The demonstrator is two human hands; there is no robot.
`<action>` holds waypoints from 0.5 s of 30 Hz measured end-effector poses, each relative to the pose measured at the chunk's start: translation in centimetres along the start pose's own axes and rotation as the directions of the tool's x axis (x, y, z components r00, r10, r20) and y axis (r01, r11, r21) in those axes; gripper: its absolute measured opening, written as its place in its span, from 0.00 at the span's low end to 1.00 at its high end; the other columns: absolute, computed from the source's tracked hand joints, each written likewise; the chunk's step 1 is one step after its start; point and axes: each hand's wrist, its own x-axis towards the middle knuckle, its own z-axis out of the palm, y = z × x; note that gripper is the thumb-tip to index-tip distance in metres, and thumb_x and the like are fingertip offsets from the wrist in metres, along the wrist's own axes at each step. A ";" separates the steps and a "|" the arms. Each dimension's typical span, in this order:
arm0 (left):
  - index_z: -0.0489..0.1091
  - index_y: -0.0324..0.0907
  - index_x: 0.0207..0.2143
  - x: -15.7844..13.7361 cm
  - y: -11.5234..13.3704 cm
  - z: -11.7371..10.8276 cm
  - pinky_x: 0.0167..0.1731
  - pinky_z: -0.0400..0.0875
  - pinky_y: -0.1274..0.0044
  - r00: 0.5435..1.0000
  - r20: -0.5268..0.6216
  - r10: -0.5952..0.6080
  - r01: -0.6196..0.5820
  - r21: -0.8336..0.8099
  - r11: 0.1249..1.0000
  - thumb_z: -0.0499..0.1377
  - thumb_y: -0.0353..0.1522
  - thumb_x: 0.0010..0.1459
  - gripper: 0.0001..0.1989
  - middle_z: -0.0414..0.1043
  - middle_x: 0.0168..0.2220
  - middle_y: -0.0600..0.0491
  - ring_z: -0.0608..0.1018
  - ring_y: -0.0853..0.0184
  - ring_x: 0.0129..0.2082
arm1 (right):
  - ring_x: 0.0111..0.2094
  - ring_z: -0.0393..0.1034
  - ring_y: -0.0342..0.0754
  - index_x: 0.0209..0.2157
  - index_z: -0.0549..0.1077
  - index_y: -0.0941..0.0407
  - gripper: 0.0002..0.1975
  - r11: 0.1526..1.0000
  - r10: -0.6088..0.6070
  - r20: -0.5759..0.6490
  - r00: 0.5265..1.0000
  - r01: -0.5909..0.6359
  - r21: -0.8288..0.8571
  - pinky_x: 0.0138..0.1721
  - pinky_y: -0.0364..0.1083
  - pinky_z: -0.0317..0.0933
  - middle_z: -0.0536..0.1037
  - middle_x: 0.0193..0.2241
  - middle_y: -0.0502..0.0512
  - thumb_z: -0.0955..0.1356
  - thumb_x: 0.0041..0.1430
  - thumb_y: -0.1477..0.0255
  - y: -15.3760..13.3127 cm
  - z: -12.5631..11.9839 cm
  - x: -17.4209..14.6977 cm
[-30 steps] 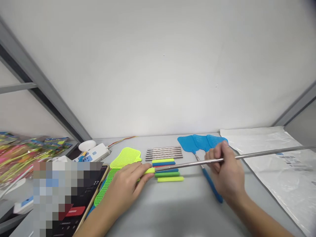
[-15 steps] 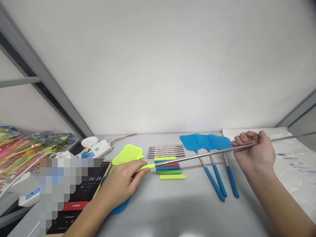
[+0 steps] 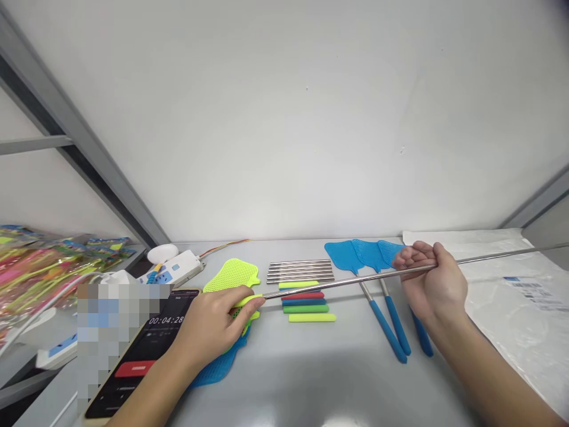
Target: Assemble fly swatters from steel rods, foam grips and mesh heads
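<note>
My left hand [image 3: 220,320] is closed around the yellow-green handle [image 3: 246,301] at the near end of a long, extended telescopic metal rod [image 3: 342,282]. The rod slants up to the right and runs out of the frame. My right hand [image 3: 433,284], palm up with fingers loosely curled, holds the rod between thumb and fingers. Under and behind my left hand lie yellow-green fly swatter heads [image 3: 235,274] and a blue swatter head [image 3: 217,370]. Several short metal rods [image 3: 300,271] and coloured handle sleeves [image 3: 306,309] lie below the long rod.
Blue fly swatters [image 3: 368,255] lie to the right, one handle partly behind my right wrist. Beyond them is a white plastic bag [image 3: 502,308]. At left are a phone [image 3: 146,356] showing a timer, a power strip [image 3: 178,268] and packaged colourful goods [image 3: 53,267].
My right hand has moved left along the rod and its fingers have loosened. My left hand has shifted slightly left with the handle.
</note>
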 end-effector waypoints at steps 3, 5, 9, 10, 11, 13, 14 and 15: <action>0.74 0.46 0.34 -0.1 0.0 0.1 0.28 0.59 0.77 0.999 -0.035 -0.012 0.013 0.017 1.000 0.49 0.46 0.65 0.19 0.77 0.28 0.58 0.76 0.67 0.27 | 0.23 0.67 0.45 0.24 0.71 0.59 0.20 1.000 -0.011 0.008 1.000 0.011 -0.008 0.25 0.45 0.64 0.71 0.19 0.54 0.55 0.65 0.72 0.3 0.1 -0.5; 0.74 0.46 0.33 -0.1 0.0 0.2 0.28 0.60 0.77 0.999 -0.050 -0.016 0.017 0.016 1.000 0.50 0.46 0.65 0.19 0.77 0.28 0.58 0.76 0.67 0.27 | 0.22 0.67 0.45 0.24 0.71 0.59 0.20 1.000 -0.020 0.015 1.000 0.021 -0.018 0.25 0.45 0.64 0.71 0.18 0.54 0.56 0.65 0.71 0.4 0.2 -0.8; 0.74 0.46 0.32 -0.1 0.0 0.3 0.28 0.61 0.78 0.997 -0.079 -0.024 0.025 0.015 1.000 0.51 0.46 0.64 0.19 0.77 0.27 0.59 0.76 0.68 0.25 | 0.22 0.68 0.46 0.22 0.70 0.58 0.19 0.999 -0.020 0.035 0.999 0.021 -0.037 0.26 0.45 0.64 0.71 0.18 0.54 0.57 0.64 0.72 0.4 0.3 -1.0; 0.74 0.46 0.32 -0.1 0.1 0.2 0.28 0.61 0.78 0.996 -0.089 -0.026 0.028 0.016 0.999 0.51 0.46 0.64 0.19 0.77 0.26 0.59 0.75 0.69 0.24 | 0.22 0.68 0.46 0.22 0.70 0.58 0.19 0.999 -0.019 0.046 0.999 0.021 -0.039 0.26 0.46 0.64 0.71 0.18 0.54 0.57 0.64 0.72 0.5 0.2 -1.0; 0.74 0.46 0.31 -0.1 0.2 0.2 0.27 0.61 0.78 0.995 -0.100 -0.028 0.030 0.017 0.999 0.51 0.46 0.64 0.19 0.76 0.25 0.59 0.75 0.69 0.23 | 0.22 0.68 0.45 0.22 0.69 0.57 0.18 0.999 -0.021 0.058 0.998 0.023 -0.040 0.27 0.46 0.64 0.71 0.18 0.53 0.57 0.64 0.72 0.5 0.2 -1.1; 0.73 0.46 0.31 -0.1 0.7 0.2 0.26 0.61 0.78 0.993 -0.121 -0.016 0.018 0.008 1.000 0.51 0.46 0.64 0.18 0.76 0.24 0.59 0.75 0.69 0.22 | 0.21 0.68 0.45 0.22 0.69 0.56 0.17 0.999 -0.021 0.080 0.997 0.025 -0.047 0.27 0.46 0.65 0.71 0.17 0.52 0.58 0.63 0.72 0.9 0.3 -1.6; 0.73 0.45 0.31 -0.1 1.2 0.3 0.26 0.62 0.78 0.992 -0.124 0.005 -0.005 -0.005 1.000 0.52 0.45 0.64 0.18 0.76 0.24 0.58 0.75 0.69 0.22 | 0.21 0.69 0.45 0.21 0.69 0.56 0.17 0.998 -0.005 0.094 0.996 0.011 -0.063 0.28 0.46 0.66 0.71 0.17 0.51 0.58 0.63 0.71 1.2 0.4 -2.1; 0.73 0.45 0.32 -0.1 1.7 0.6 0.26 0.62 0.78 0.992 -0.118 0.037 -0.039 -0.022 0.999 0.52 0.45 0.64 0.17 0.76 0.25 0.58 0.76 0.68 0.23 | 0.21 0.69 0.46 0.21 0.69 0.56 0.18 0.996 0.023 0.112 0.993 -0.014 -0.086 0.29 0.47 0.66 0.71 0.17 0.51 0.59 0.63 0.70 1.7 0.6 -2.7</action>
